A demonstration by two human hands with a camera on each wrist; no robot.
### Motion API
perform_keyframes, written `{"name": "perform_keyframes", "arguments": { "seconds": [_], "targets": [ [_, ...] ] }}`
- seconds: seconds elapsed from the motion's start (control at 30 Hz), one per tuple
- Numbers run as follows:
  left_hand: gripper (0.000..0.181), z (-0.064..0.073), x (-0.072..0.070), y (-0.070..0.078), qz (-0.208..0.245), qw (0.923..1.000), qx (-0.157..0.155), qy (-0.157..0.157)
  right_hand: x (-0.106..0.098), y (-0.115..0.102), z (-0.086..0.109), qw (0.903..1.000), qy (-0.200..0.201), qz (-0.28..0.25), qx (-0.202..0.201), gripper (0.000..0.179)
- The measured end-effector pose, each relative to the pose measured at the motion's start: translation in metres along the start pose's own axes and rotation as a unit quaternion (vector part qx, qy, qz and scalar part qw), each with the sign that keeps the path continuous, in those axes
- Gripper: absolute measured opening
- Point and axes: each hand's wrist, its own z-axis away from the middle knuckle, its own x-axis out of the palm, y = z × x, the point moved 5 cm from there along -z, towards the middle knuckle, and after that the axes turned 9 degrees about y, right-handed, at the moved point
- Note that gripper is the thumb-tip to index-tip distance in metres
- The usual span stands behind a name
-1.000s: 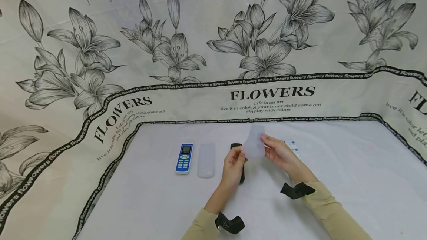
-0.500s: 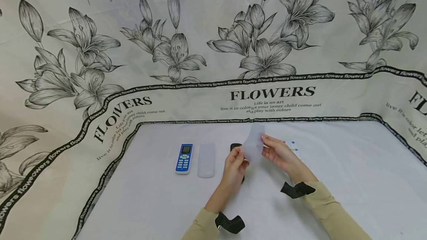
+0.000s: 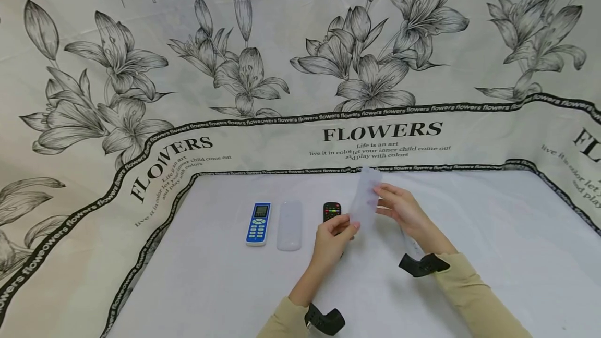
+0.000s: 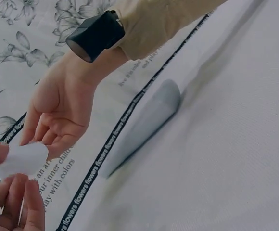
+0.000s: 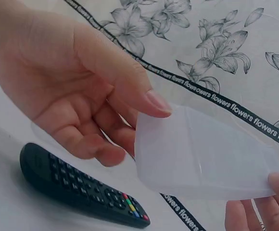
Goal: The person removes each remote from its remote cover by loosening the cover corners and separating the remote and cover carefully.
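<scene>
A soft, translucent remote control cover (image 3: 366, 200) is held up over the table between both hands. My left hand (image 3: 328, 241) pinches its lower end between thumb and fingers. The right hand (image 3: 406, 215) pinches its right side near the top, with the thumb (image 5: 156, 101) lying on the cover in the right wrist view. Behind the left hand lies a black remote control (image 5: 82, 187), partly hidden in the head view. A pale remote (image 3: 413, 246) with small buttons is mostly covered by the right forearm.
To the left, a blue and white remote (image 3: 258, 225) lies beside a second translucent cover (image 3: 289, 226), both flat on the white tablecloth (image 3: 211, 286). A flower-print cloth (image 3: 263, 145) hangs along the table's back edge. A pale elongated object (image 4: 146, 122) rests on the table in the left wrist view.
Both hands have shifted slightly right with the cover, and its top has risen and turned more edge-on. More of the black remote's top shows; the pale remote is now largely hidden.
</scene>
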Motion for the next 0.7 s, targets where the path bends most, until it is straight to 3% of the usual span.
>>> {"name": "perform_keyframes", "arguments": {
  "seconds": [0.1,0.2,0.37,0.7],
  "targets": [
    [0.044,0.004,-0.001,-0.002,-0.043,0.9991,-0.005,0.002,-0.004,-0.001,-0.001,0.9961,0.014,0.083,-0.026,0.042],
    [0.045,0.006,-0.001,-0.004,-0.067,0.9977,-0.004,0.007,-0.005,0.000,-0.004,0.9906,0.018,0.131,-0.034,0.057],
    [0.030,0.010,0.001,-0.004,-0.077,0.9970,-0.003,0.004,-0.005,0.005,-0.008,0.9870,0.020,0.158,-0.023,0.057],
    [0.029,0.016,0.005,-0.008,-0.155,0.9873,-0.033,0.007,-0.007,0.019,-0.017,0.9702,0.005,0.242,0.012,0.055]
  ]
}}
